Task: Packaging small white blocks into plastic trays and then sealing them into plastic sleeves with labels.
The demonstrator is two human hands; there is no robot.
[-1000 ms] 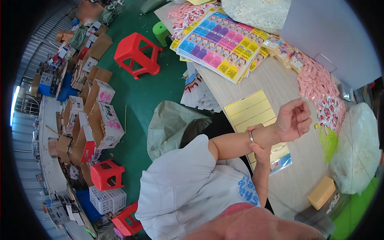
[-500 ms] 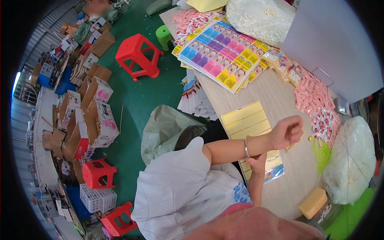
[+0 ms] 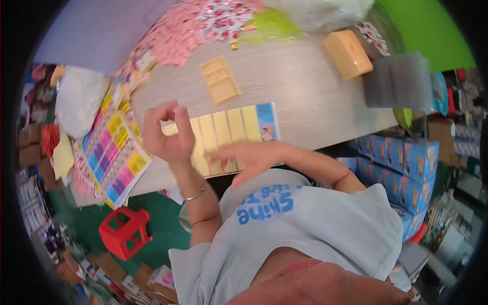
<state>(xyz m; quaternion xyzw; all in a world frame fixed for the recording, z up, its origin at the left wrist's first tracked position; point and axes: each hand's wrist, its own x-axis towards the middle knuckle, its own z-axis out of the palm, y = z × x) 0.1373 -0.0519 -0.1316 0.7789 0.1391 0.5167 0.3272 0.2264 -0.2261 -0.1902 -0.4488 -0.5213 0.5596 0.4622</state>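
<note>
My left hand (image 3: 170, 133), a bracelet at its wrist, is raised over the left end of a sheet with pale yellow strips and a blue printed end (image 3: 267, 119). Its fingers curl round toward the thumb; anything small between the tips cannot be made out. My right hand (image 3: 249, 156), slightly blurred, reaches across the sheet's near edge with its fingers spread and nothing seen in them. Beyond the sheet a pale yellow compartment tray (image 3: 221, 81) lies on the table (image 3: 300, 86).
Printed colourful sheets (image 3: 114, 157) lie at the left. Pink packets (image 3: 175, 33), red-and-white packets (image 3: 223, 18) and green packets (image 3: 272, 25) pile up at the back. A yellow block (image 3: 348, 55) and translucent container (image 3: 399, 81) stand right. Blue boxes (image 3: 396, 168) are stacked below; a red stool (image 3: 124, 231) stands left.
The view has swung to the right, bringing the tray and blue boxes into sight. My hands, crossed over the sheet before, are now apart, and the right hand has spread its fingers.
</note>
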